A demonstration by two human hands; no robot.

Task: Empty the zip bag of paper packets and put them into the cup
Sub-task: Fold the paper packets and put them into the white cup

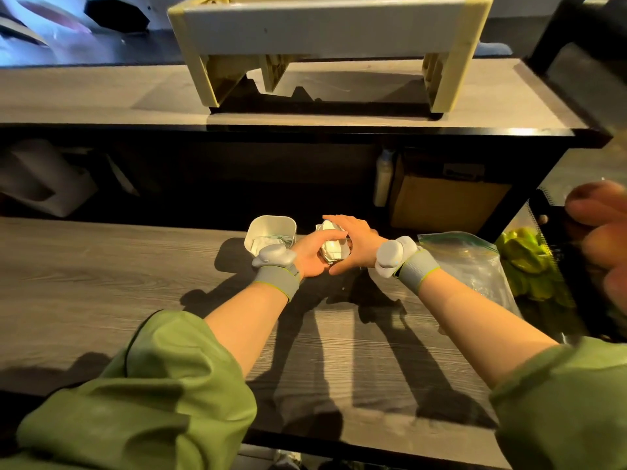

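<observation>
A bundle of white paper packets (333,247) sits pressed between both palms in the middle of the wooden table. My left hand (314,254) cups it from the left and below. My right hand (353,242) covers it from the right and above. Just left of the hands stands a white square cup (271,225) with a few packets inside, its lower part hidden by my left wrist device. The clear zip bag (471,262) with a green seal lies flat on the table to the right, behind my right wrist.
A dark shelf unit rises behind the table, with a cream plastic stand (325,32) on top. A cardboard box (448,205) and a white bottle (385,178) sit under the shelf. Green items (529,262) lie at the right, where another person's blurred hand (600,232) appears.
</observation>
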